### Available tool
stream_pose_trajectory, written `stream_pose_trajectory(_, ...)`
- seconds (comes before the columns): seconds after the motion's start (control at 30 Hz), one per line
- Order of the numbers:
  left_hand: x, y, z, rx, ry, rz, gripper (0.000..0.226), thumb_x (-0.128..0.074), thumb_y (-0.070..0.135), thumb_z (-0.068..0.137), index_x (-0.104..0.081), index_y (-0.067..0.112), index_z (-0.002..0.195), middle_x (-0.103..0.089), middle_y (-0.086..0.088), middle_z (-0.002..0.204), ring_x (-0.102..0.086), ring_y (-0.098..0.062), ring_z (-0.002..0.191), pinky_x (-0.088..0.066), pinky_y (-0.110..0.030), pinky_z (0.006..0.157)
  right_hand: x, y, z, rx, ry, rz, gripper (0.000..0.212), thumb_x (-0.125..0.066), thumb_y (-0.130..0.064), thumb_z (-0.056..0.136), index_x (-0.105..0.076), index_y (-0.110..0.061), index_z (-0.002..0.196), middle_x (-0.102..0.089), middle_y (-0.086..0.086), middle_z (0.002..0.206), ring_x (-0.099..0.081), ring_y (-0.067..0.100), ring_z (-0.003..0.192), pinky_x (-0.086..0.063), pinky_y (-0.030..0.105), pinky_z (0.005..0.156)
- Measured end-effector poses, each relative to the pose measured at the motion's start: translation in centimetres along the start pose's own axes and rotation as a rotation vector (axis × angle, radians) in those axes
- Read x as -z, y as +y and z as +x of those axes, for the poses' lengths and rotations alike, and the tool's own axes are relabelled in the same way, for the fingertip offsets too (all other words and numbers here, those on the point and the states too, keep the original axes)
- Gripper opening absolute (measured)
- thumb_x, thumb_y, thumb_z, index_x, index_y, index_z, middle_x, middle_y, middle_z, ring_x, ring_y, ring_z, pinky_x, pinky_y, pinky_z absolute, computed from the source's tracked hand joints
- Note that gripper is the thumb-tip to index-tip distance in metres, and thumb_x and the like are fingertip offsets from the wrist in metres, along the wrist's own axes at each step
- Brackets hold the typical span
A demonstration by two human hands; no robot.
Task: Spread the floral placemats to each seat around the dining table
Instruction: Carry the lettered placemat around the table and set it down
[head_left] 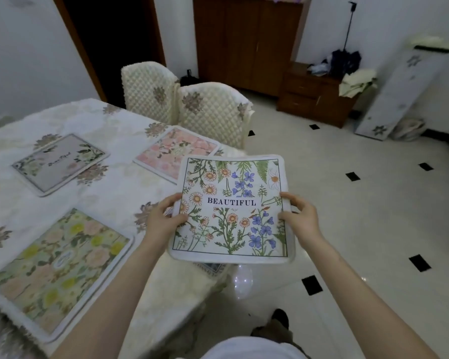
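Placemat held up at the surface's corner

Left hand (pixel 163 216) and right hand (pixel 300 216) pinch the side edges of the "BEAUTIFUL" mat (pixel 231 208), lifted over the surface (pixel 109 187); three mats (pixel 60 268) lie there.

The dining table (pixel 119 187), at the left, wears a flowery tablecloth (pixel 106 193). Three placemats lie flat on it: grey (pixel 60 163), pink (pixel 178 152), green (pixel 60 269).
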State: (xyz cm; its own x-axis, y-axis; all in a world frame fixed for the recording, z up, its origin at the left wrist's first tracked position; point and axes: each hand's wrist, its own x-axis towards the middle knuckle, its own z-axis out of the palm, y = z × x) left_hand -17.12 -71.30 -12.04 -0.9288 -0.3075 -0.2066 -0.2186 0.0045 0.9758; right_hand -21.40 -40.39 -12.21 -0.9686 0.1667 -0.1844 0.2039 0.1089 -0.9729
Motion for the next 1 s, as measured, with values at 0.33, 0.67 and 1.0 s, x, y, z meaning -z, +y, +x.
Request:
stream_pose_trajectory(0.33, -20.6, 0.8, 6.8, 0.086, -0.152, 0.013, 0.057, -0.07, -0.007, 0.071, -0.065, 0.033, 0.111, -0.067, 0.002, 0.103, -0.071, -0.016, 0.077, -0.058, -0.027, 0.056, 15.8, 1.6, 10.7, -0.047, 0.169, -0.018, 0.05, -0.058, 0.016, 0.073, -0.065, -0.02, 0.107, -0.063, -0.002, 0.101, -0.067, 0.019, 0.082, -0.058, 0.035, 0.072)
stream_pose_trajectory(0.67, -35.4, 3.6, 13.6, 0.097, -0.191, 0.058, 0.054, -0.069, -0.004, 0.072, -0.064, 0.035, 0.109, -0.066, -0.001, 0.107, -0.069, -0.019, 0.086, -0.058, -0.025, 0.06, 25.9, 1.0, 22.6, -0.093, 0.205, -0.017, 0.051, -0.056, 0.016, 0.072, -0.066, -0.023, 0.103, -0.064, -0.008, 0.099, -0.067, 0.011, 0.073, -0.057, 0.025, 0.06)
stream_pose_trajectory(1.0, -41.9, 4.4, 27.2, 0.155, -0.173, 0.081, 0.056, -0.07, -0.003, 0.073, -0.062, 0.035, 0.114, -0.068, -0.004, 0.104, -0.071, -0.02, 0.082, -0.059, -0.026, 0.056, 25.3, 1.0, 38.2, -0.118, 0.174, -0.015, 0.05, -0.057, 0.016, 0.072, -0.066, -0.019, 0.107, -0.064, -0.007, 0.099, -0.067, 0.001, 0.064, -0.051, 0.013, 0.05)
